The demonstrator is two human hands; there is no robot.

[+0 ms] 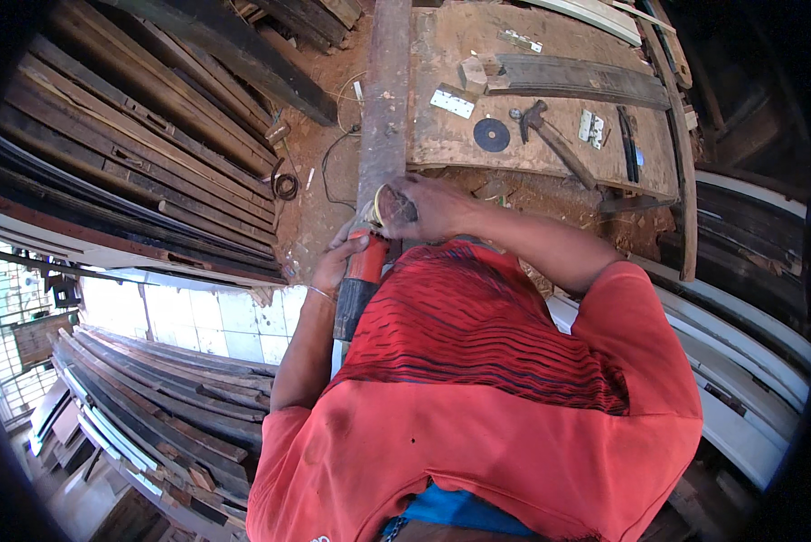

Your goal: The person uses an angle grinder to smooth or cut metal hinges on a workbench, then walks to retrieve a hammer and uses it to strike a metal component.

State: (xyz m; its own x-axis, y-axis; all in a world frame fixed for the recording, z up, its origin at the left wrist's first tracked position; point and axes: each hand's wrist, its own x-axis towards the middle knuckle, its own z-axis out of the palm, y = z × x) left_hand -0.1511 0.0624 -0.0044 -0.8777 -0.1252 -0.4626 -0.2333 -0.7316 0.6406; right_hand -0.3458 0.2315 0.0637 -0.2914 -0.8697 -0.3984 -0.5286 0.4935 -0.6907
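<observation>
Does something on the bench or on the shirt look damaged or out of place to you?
The bench looks untidy: a hammer, a black disc and white plates lie scattered about. The red shirt has a small dark spot on its front, maybe a hole; I cannot tell.

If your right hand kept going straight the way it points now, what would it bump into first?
Probably the yellow-rimmed disc at the head of the red power tool; the right hand already seems to touch it, though depth is hard to judge.
</observation>
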